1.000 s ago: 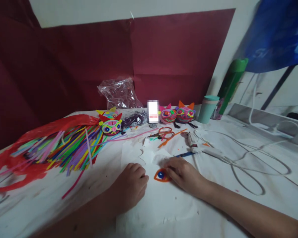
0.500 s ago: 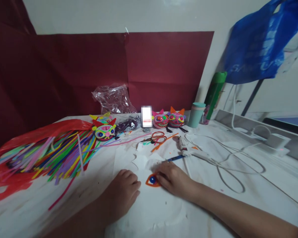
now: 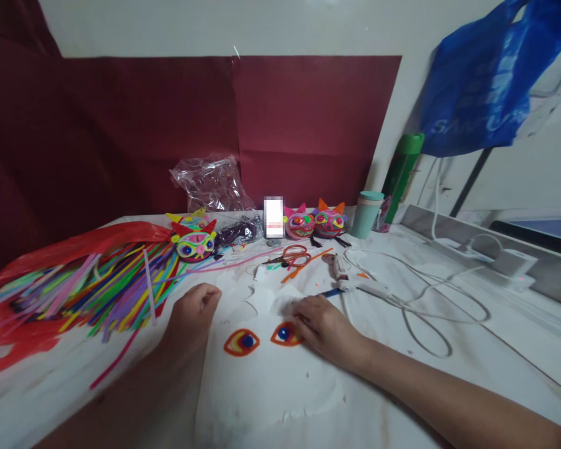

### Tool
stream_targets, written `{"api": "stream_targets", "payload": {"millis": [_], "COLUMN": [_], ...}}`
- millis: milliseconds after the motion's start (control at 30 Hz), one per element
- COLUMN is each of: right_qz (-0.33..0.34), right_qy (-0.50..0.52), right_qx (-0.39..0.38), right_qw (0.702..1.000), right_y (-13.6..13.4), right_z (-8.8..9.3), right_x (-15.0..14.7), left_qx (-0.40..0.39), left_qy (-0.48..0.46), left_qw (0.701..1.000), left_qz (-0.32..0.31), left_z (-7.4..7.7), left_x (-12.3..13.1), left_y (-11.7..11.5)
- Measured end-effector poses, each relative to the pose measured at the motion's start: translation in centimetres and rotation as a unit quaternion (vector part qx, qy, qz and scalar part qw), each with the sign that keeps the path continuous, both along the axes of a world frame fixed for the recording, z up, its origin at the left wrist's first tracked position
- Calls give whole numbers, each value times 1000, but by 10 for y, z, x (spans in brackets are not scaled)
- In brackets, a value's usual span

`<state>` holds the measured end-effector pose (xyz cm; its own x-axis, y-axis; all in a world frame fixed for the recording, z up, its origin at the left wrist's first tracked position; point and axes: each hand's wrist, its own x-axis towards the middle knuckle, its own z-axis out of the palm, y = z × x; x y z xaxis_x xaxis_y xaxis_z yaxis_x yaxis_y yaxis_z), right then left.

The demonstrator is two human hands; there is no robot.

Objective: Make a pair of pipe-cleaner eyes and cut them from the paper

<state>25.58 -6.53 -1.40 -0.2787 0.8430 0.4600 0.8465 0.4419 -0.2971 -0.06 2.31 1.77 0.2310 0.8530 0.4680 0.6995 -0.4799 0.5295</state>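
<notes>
Two eye-shaped pieces with orange outlines and blue centres lie side by side on a white paper sheet point(image 3: 262, 393). My right hand point(image 3: 327, 329) has its fingers bent down on the right eye-shaped piece point(image 3: 284, 333), covering its right end. Uncovered, the left eye-shaped piece point(image 3: 242, 342) shows yellow beside its blue centre. My left hand point(image 3: 194, 312) is left of that piece and apart from it, with fingers curled in and thumb against them. Nothing shows in its grasp. A blue pen-like stick point(image 3: 331, 292) lies just behind my right hand.
Colourful pipe cleaners point(image 3: 116, 293) lie on a red plastic bag point(image 3: 121, 234) at left. Behind are scissors point(image 3: 297, 255), a glue tube point(image 3: 340, 268), decorated animal heads point(image 3: 330, 222) and a green cup point(image 3: 367, 215). A white cable point(image 3: 421, 305) loops at right.
My left hand has moved left and away from me, uncovering the left eye-shaped piece. My right hand stays at the right piece. The view has shifted slightly.
</notes>
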Motion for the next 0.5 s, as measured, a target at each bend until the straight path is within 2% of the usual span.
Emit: {"api": "stream_targets", "payload": {"millis": [67, 133, 267, 433, 500], "right_qz": [-22, -28, -17, -7, -23], "right_qy": [19, 22, 12, 2, 40], "right_qx": [15, 17, 1, -13, -39], "right_qw": [999, 999, 1000, 1000, 998], "right_y": [0, 1, 1, 1, 0], "right_z": [-1, -1, -3, -1, 3], "right_x": [1, 3, 4, 4, 3], "left_qx": [-47, -65, -87, -83, -58], "left_qy": [-16, -30, -23, 83, 128], "left_qw": [998, 997, 993, 971, 960], "left_qz": [30, 23, -82, -210, -244], "left_z": [8, 10, 5, -10, -16], "left_x": [-1, -1, 5, 14, 15], "left_y": [-1, -3, -9, -19, -21]}}
